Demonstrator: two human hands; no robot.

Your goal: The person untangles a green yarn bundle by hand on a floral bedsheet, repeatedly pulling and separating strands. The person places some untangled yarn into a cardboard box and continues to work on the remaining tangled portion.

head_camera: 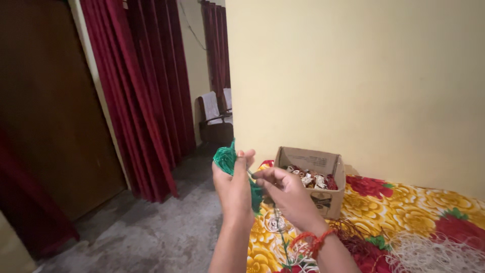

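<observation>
Head view. The person's left hand (233, 188) is raised at chest height, fingers curled around a bunch of green thread (226, 158), which rises above the thumb and trails down between the two hands. The right hand (286, 192), with a red thread band (314, 241) on its wrist, has thumb and forefinger pressed together on something thin just beside the left thumb; whether this is a needle or a strand end cannot be told. The step in hand appears to be threading or knotting the green bunch, and the next move would call for a steady pinch and a small, guided pull. Behind the hands stands an open cardboard box (331, 201) of small red and white pieces, on a floral bedspread (404, 212) strewn with loose thread. Dark red curtains (146, 96) hang to the left.
</observation>
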